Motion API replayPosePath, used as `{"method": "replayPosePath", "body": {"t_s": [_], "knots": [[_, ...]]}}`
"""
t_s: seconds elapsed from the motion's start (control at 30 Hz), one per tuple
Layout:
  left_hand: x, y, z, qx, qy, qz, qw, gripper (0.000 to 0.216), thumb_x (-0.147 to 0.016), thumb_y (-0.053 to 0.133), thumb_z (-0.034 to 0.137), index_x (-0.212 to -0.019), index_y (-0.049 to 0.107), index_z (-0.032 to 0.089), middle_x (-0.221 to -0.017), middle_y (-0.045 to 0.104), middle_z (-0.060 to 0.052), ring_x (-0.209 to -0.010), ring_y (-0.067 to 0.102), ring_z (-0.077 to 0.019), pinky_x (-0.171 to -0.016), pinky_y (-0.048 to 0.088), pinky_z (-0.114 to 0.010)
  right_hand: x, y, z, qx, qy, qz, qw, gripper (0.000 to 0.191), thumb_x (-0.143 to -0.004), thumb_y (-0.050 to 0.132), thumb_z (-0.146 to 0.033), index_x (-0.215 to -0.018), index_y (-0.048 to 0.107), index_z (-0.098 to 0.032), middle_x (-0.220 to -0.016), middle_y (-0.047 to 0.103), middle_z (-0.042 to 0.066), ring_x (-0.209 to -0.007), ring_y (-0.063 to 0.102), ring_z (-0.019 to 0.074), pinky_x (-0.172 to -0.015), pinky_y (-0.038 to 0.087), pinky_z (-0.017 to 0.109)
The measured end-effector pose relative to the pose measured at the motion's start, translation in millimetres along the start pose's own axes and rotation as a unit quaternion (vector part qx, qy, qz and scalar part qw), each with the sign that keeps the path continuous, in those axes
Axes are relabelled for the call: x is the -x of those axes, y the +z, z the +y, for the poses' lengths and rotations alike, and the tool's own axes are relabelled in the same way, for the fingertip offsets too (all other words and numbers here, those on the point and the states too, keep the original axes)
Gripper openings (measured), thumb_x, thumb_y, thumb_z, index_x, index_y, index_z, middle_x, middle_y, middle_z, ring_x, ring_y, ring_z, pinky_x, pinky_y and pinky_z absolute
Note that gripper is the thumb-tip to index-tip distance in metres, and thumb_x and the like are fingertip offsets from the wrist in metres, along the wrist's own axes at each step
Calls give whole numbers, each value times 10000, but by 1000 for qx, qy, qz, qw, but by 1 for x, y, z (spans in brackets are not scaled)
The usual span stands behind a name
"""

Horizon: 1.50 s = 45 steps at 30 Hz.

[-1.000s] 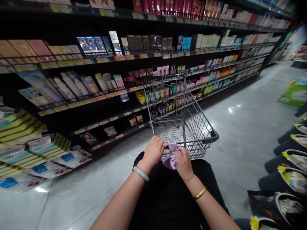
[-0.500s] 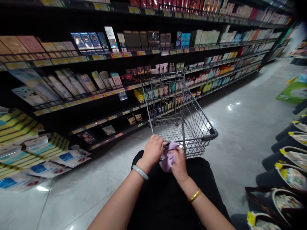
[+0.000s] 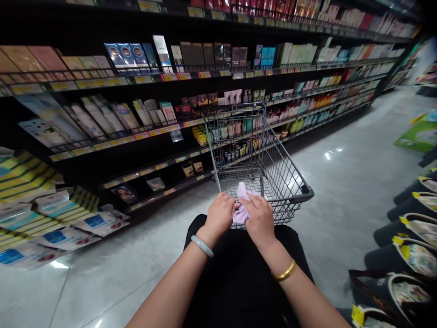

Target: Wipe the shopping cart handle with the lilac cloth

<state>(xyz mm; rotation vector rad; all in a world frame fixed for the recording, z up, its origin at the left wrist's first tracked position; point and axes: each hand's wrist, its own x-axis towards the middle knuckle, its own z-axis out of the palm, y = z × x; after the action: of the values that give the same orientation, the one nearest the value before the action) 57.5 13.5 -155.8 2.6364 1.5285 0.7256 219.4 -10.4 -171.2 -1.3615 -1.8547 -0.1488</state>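
Left hand (image 3: 221, 213) grip curled on cart handle (image 3: 303, 197); right hand (image 3: 260, 218) grip pinching lilac cloth (image 3: 241, 207).

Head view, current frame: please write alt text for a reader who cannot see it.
Two bare hands rest at the handle of an empty wire shopping cart in a store aisle, the left hand gripping the handle and the right hand pressing a lilac cloth against it. Dark shelves of boxed goods line the left; bags sit on the right.
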Motion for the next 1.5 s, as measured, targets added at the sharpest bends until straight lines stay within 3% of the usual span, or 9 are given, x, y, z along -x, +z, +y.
{"method": "replayPosePath", "body": {"t_s": [0.13,0.3,0.5,0.6,0.93,1.03,1.23,1.3,1.5], "knots": [[3,-4,-3,0,0,-10,1000,317,-1001,418,356,-783,574,188,-805,594,-48,-874,505,-210,-828,446,-340,2,-6,14,22,-21,-35,999,378,-813,529,-77,-1088,705,-268,-1200,664,43,-1106,514,253,-935,386,401],[3,-4,-1,9,-10,3,1000,321,-1000,422,351,-770,576,189,-805,592,-53,-891,504,-214,-802,449,-330,3,-25,43,63,62,15,996,351,-772,532,-74,-1019,725,-233,-1134,673,80,-1095,504,286,-923,403,429],[1,0,-1,8,15,7,1000,338,-1012,390,343,-781,578,183,-797,593,-47,-854,518,-202,-847,448,-344,2,4,-3,-33,10,-11,999,300,-821,516,-101,-1022,709,-212,-1132,669,87,-1100,531,250,-948,423,403],[4,-2,-4,4,19,2,1000,348,-1016,371,356,-800,584,185,-804,590,-49,-875,520,-207,-867,450,-353,5,7,-4,-29,-8,-24,999,281,-855,516,-121,-1034,707,-225,-1134,658,83,-1117,528,246,-957,422,396],[6,1,4,58,6,11,998,263,-1005,406,301,-858,595,194,-872,583,-48,-954,513,-205,-915,454,-352,6,-33,102,54,43,23,997,257,-788,520,-101,-951,693,-198,-1020,667,80,-1027,546,255,-935,429,399],[3,6,10,53,5,17,998,246,-999,422,297,-858,594,193,-877,582,-51,-962,517,-208,-919,454,-357,2,-32,88,39,82,35,995,268,-733,533,-84,-912,690,-206,-991,673,69,-992,551,255,-909,434,400],[3,8,13,30,14,10,999,276,-1003,408,322,-852,591,183,-856,585,-57,-927,523,-211,-922,449,-374,10,-3,13,-80,-18,4,997,235,-845,521,-136,-1008,678,-198,-1082,655,91,-1081,544,244,-975,429,416],[4,5,11,28,18,8,999,289,-1007,393,328,-855,595,187,-852,589,-56,-921,525,-211,-924,447,-376,13,0,11,-73,-27,5,997,225,-866,518,-152,-1024,673,-195,-1091,649,99,-1088,541,247,-975,429,427],[5,0,8,24,24,3,999,296,-1012,376,320,-853,589,192,-867,599,-49,-910,526,-200,-922,443,-363,11,-15,48,-31,4,5,1000,253,-844,515,-132,-1027,674,-205,-1071,653,92,-1069,537,254,-943,433,413]]}}
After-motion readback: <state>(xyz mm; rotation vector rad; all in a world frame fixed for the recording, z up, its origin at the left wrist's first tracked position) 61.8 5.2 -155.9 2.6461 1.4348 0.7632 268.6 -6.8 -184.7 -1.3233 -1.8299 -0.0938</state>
